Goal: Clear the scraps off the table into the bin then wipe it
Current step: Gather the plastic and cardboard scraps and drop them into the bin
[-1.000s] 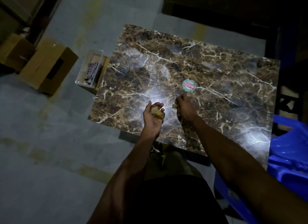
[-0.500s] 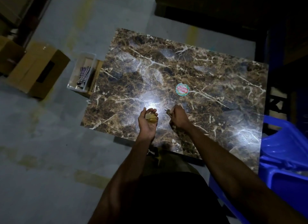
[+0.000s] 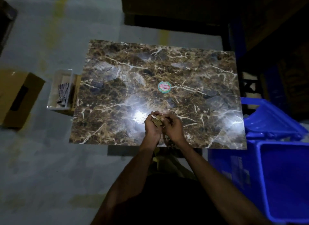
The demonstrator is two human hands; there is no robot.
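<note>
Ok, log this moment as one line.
step: gathering scraps | left hand: holds scraps | right hand: curled beside them, grip unclear | table: sticker left | bin: right, open

Brown marble-patterned table [image 3: 192, 70] with pale veins, glossy under a bright glare, round red-and-green sticker [image 3: 164, 87] stuck near its middle, table stood on grey concrete floor [image 3: 41, 157] marked with faded yellow stains
</note>
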